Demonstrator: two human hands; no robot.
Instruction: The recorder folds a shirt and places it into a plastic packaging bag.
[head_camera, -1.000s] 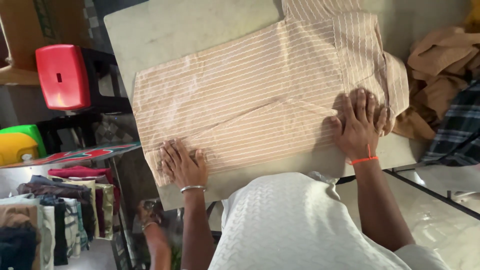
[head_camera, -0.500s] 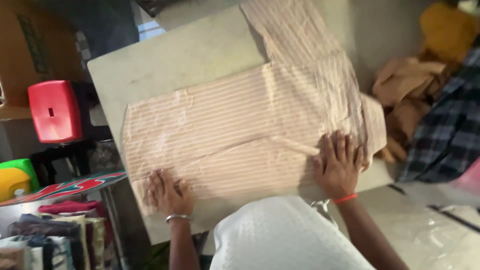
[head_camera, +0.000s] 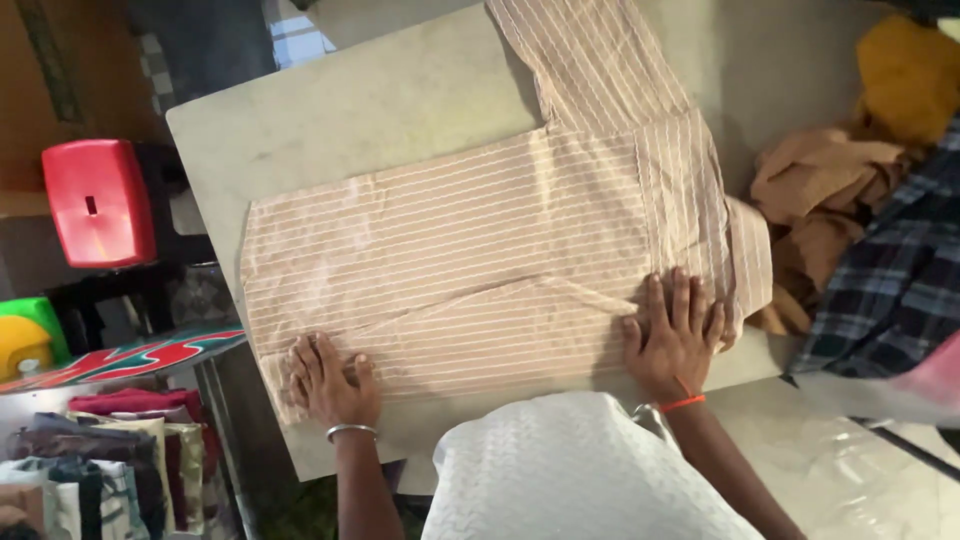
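The person's left hand (head_camera: 330, 382) lies flat with its fingers spread open, palm down on the near corner of a peach striped shirt (head_camera: 470, 270); a silver bangle (head_camera: 350, 431) circles the wrist just behind it. The right hand (head_camera: 672, 338) also rests flat, fingers open and fanned, pressing the shirt near its folded side, with an orange thread band (head_camera: 682, 403) at the wrist. Neither hand grips anything. Between the two sets of fingers runs a folded flap of the shirt, its edge slanting up toward the right fingertips. Beyond the fingertips the shirt spreads across a pale table (head_camera: 380, 110), one sleeve reaching away past the far edge. Out past the right fingers a heap of tan cloth (head_camera: 820, 200) and a dark plaid cloth (head_camera: 890, 290) lie beside the table. Well beyond the left fingers stands a red stool (head_camera: 98, 203).
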